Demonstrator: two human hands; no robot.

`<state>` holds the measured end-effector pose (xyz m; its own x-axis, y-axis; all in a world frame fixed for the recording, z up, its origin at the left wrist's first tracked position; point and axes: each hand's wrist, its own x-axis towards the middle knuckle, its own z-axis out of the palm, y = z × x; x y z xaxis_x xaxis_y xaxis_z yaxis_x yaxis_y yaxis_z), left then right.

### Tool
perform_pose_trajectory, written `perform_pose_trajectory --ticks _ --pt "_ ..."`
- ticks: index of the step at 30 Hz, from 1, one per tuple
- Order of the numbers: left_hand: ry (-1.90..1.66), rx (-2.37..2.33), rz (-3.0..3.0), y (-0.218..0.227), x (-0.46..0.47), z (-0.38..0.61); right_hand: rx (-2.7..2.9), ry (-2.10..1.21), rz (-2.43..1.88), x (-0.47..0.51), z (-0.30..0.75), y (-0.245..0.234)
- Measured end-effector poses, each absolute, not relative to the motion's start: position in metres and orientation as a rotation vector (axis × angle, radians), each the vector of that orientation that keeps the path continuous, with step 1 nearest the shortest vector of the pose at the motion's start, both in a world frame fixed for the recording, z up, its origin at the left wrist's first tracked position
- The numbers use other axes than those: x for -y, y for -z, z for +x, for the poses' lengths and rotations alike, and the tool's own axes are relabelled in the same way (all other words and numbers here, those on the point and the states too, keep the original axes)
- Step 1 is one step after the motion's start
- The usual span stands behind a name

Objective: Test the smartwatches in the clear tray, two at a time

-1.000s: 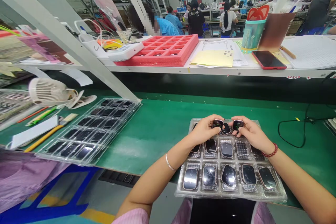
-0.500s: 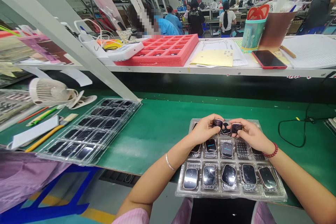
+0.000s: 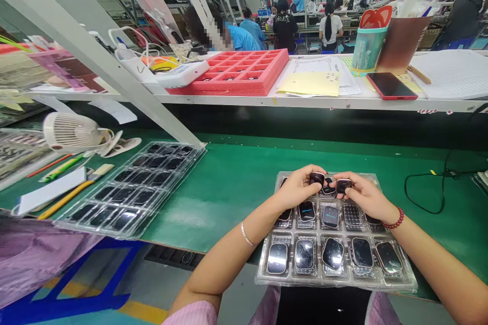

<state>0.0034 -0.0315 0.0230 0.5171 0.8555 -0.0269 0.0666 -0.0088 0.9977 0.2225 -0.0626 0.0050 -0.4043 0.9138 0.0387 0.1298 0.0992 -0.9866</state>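
Note:
Above the far rows of a clear plastic tray (image 3: 335, 280), my left hand (image 3: 301, 186) is closed on a dark smartwatch body (image 3: 316, 178). My right hand (image 3: 360, 192) pinches a second smartwatch body (image 3: 343, 186) close beside it, the two held slightly apart. Several strapless watches lie face up in the tray's pockets; a watch (image 3: 306, 210) and its neighbour (image 3: 330, 217) show lit blue text. The nearest row has dark, reflective screens. One pocket (image 3: 351, 216) in the middle row holds no watch. My hands hide part of the far row.
To the left, another clear tray (image 3: 133, 183) holds several dark watches, near a white fan (image 3: 72, 132) and a yellow-handled brush (image 3: 66, 198). A shelf carries a red foam tray (image 3: 244, 73), papers, a phone (image 3: 391, 86) and a teal cup (image 3: 368, 51). A black cable (image 3: 423, 208) lies right.
Both hands stay nearly still. The screen of the watch in my left hand has lost its visible text and looks darker. In the background, a person in blue has shifted left.

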Motion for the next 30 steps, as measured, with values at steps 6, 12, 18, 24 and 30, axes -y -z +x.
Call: perform_pose_trajectory --ticks 6,12,18,24,30 --pt "-0.747 -0.856 1.491 -0.0202 0.0303 0.0024 1.625 -1.388 -1.060 0.0605 0.2240 -0.0024" --pt "-0.739 -0.840 1.525 -0.0165 0.0297 0.0019 1.630 -1.402 -1.038 0.0612 0.2226 -0.0030" --pt "-0.740 -0.812 1.525 -0.0142 0.0298 0.0015 1.649 -1.385 -1.006 0.0620 0.2219 -0.0058" --pt "-0.774 -0.793 1.479 -0.0177 0.0300 0.0022 1.652 -1.359 -1.065 0.0616 0.2237 -0.0053" --pt "-0.786 -0.787 1.472 -0.0195 0.0306 0.0030 1.645 -1.379 -1.051 0.0613 0.2231 -0.0040"
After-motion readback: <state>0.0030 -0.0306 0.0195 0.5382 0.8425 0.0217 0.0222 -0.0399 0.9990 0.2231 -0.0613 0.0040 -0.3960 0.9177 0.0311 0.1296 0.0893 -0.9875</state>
